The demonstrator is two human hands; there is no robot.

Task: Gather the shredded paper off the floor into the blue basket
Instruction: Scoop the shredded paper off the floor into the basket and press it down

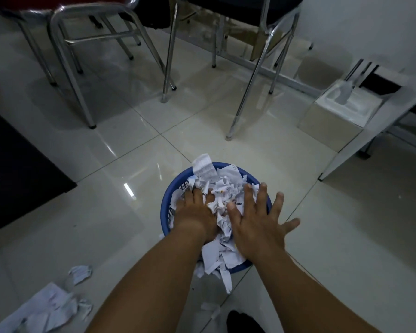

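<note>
Both hands press down on the heap, neither closed around anything: the right hand (257, 224) lies flat with its fingers spread wide, and the left hand (195, 212) seems flat as well, though its fingertips are sunk among the scraps, so a slight pinch cannot be ruled out. Under them the shredded paper (222, 188) fills the blue basket (165, 212), which stands on the pale tiled floor (322, 236) just in front of the person. The bulk of the job looks done, since the basket is heaped above its rim and the hands appear to be packing the load down. It is not finished: a loose pile of scraps (46, 308) lies on the tiles at the lower left, well apart from the basket, with a small crumpled piece (79, 273) near it and a few bits (211, 308) just beside the near rim. The paper is white, printed, torn into ragged strips and crumpled, and several strips hang over the near edge.
</note>
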